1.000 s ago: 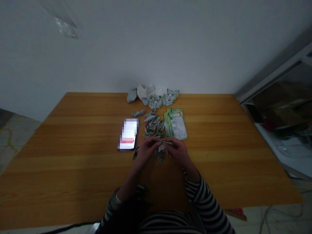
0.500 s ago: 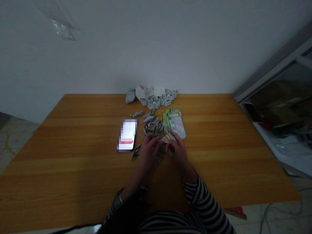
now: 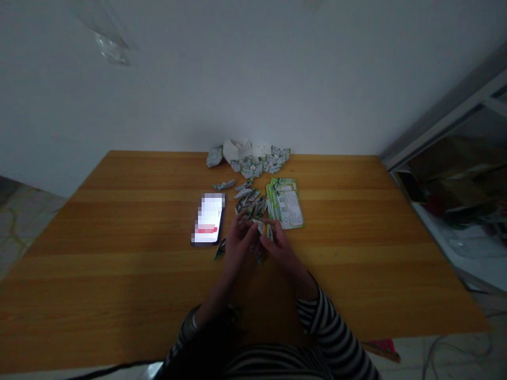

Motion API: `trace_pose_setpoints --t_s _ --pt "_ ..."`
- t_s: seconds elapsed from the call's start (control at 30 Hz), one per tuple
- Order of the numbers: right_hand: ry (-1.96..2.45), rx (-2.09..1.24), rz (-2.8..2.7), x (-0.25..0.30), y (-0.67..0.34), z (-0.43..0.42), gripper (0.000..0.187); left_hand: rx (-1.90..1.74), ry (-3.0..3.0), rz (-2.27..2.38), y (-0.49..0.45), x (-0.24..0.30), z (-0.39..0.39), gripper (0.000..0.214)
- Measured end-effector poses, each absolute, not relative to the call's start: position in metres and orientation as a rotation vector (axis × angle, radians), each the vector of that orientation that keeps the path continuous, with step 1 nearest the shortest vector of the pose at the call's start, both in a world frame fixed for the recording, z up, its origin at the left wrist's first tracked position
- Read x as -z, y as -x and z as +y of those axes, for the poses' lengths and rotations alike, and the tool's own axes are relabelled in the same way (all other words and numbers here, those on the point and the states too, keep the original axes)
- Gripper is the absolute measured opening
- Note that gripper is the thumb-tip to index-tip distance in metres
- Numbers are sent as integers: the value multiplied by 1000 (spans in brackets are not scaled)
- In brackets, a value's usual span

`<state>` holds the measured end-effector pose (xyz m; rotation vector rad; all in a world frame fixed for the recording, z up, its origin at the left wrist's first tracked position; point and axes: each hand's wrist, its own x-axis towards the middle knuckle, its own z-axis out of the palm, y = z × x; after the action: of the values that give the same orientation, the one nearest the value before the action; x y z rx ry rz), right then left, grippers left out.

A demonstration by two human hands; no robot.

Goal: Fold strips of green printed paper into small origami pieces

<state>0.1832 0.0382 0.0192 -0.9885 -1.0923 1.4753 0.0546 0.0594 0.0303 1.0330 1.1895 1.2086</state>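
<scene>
My left hand (image 3: 237, 243) and my right hand (image 3: 280, 245) meet over the middle of the wooden table (image 3: 119, 253). Both are closed in a pinch on a small folded paper piece (image 3: 264, 229) printed green and white. Just beyond the hands lies a heap of small folded paper pieces (image 3: 249, 203). A flat stack of green printed sheets (image 3: 285, 208) lies to the right of that heap. One more folded piece (image 3: 220, 249) rests by my left wrist.
A lit phone (image 3: 208, 219) lies left of my hands. A pile of larger folded paper shapes (image 3: 249, 157) sits at the table's far edge against the white wall. A metal frame with shelves (image 3: 447, 174) stands at the right.
The paper piece went from a flat strip held level to a more compact, upright folded shape. My hands drew closer together and shifted slightly left.
</scene>
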Motion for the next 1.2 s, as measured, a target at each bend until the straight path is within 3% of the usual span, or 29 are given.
trace_pose_setpoints --t_s 0.4,0.8,1.2 --pt "1144 -1039 -1632 -18 -173 33 58 -1228 -1136 1356 -61 -26 53 41" --pt "1282 -828 -1537 -11 -181 37 22 -1082 -1440 1276 -69 -25 55 38" --pt "1252 -824 -1608 -14 -202 43 27 -874 -1552 1121 -63 -37 61 29"
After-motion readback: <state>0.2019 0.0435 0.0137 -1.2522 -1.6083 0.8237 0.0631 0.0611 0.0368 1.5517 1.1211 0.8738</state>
